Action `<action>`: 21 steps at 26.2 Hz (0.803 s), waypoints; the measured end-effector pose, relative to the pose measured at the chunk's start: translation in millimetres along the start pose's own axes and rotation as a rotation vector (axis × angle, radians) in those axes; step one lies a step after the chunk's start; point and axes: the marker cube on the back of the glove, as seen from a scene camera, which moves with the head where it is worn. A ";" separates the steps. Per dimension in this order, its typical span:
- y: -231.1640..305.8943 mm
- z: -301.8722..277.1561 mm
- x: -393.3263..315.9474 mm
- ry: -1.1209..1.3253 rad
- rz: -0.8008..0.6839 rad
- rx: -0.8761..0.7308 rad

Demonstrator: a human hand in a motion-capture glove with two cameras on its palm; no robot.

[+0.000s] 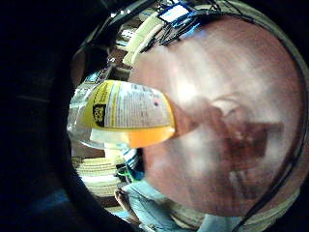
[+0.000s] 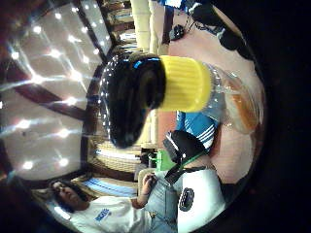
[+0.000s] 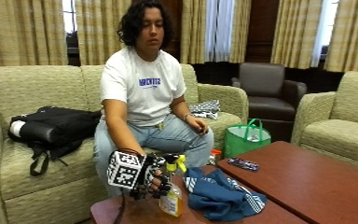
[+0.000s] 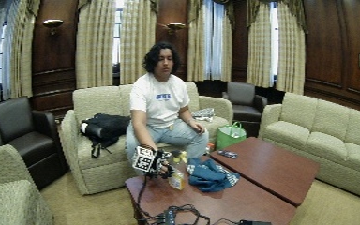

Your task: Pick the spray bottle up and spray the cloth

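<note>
Here, gloved right hand [image 3: 156, 180] curled round spray bottle [image 3: 172, 193], grip wrapped at its neck, blue cloth [image 3: 221, 196] beside.

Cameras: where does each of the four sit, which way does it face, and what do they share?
Little finger side palm view: on the gloved palm, facing the spray bottle label and table; no hand shows.
Thumb side palm view: same palm, facing the bottle's yellow collar and black sprayer; the person's seated body shows.
Outside view: across the table, facing the person, whose right hand grips the bottle beside the blue cloth.
Wide outside view: farther back, same direction.
All four show the bottle.
</note>
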 end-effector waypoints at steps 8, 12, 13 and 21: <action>-19.5 7.5 -7.9 -0.045 0.010 -0.001; -26.8 9.5 -7.7 -0.050 0.008 0.002; -27.9 10.7 -7.6 -0.051 0.007 0.002; -42.9 26.9 -15.5 -0.039 -0.009 -0.010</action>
